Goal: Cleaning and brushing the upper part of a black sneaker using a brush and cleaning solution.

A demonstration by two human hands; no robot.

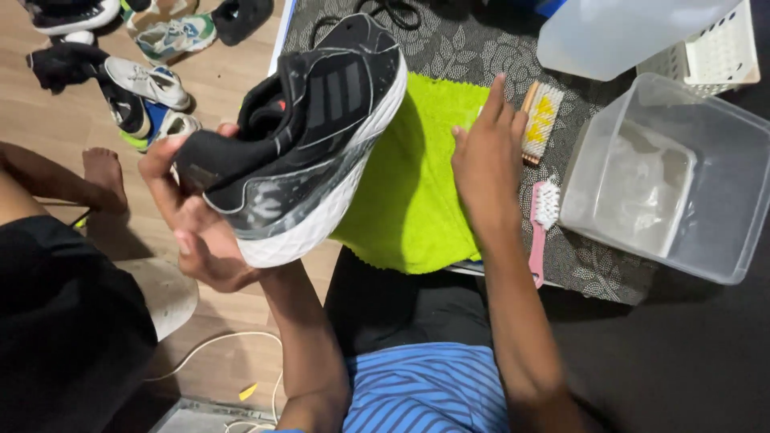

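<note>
Shoe (309,128) in left hand (196,228)

Green cloth (417,184) open btwn hands, brushes (541,120) & plastic tub (722,200) crowd right, shoe (305,136) blocks left.

Left hand (196,228) grips a black shoe (309,128) by its heel; right hand (485,156) reaches for the wooden brush (542,122) beside the green cloth (417,184).

Head-worn camera, looking steeply down, close over lap
</note>
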